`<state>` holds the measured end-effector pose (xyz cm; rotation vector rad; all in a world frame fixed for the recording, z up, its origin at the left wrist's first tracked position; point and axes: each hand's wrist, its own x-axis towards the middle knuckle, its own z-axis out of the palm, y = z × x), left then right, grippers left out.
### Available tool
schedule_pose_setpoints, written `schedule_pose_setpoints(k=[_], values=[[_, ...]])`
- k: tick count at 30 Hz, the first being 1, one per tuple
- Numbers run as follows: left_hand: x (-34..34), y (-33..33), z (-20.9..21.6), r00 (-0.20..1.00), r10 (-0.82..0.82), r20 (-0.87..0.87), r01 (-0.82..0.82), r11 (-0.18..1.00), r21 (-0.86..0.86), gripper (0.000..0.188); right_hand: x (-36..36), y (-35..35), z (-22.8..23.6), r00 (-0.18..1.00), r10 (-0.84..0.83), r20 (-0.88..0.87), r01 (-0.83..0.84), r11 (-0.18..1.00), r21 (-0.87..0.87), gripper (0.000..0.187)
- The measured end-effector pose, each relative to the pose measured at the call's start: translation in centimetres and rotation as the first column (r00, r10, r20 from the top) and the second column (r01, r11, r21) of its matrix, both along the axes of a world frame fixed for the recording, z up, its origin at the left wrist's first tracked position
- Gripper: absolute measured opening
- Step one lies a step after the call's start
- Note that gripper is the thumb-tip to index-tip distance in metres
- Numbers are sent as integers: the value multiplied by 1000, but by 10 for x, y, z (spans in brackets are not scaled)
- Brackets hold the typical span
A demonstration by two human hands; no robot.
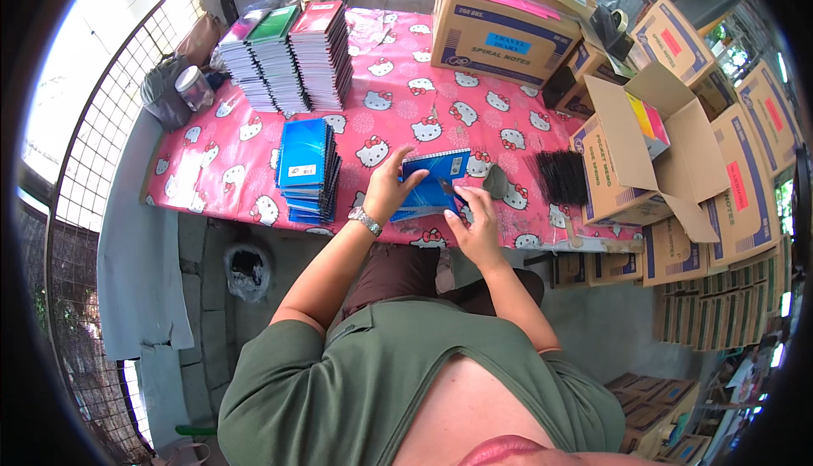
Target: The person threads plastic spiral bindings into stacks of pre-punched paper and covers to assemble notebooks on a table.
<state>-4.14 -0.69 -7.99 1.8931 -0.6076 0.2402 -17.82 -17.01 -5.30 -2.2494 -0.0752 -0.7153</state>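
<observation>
left hand [387,191]: thumb out | right hand [479,230]: curled | forearms [330,264] angled inward

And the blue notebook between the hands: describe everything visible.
The blue notebook has a shiny-looking cover with lighter curving streaks and a small label near its far right corner. A pale edge with small dark marks lines its far side. It sits cover up on the pink tablecloth, near the front edge. The left hand touches its left side; the right hand holds a dark object over it, contact unclear.

Open tablecloth [445,131] beyond fingers [396,163], blue notebook stack [303,157] left, black coils [561,178] right
</observation>
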Motion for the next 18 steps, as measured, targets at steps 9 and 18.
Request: schedule_pose_setpoints(k=[9,18], values=[[5,6,-12,991,-59,-116,50,995,-83,20,24,23,15,998,56,19,-54,996,-76,41],[9,7,-23,992,-51,-115,40,994,-99,12,30,28,24,999,50,-8,-50,958,-283,43]])
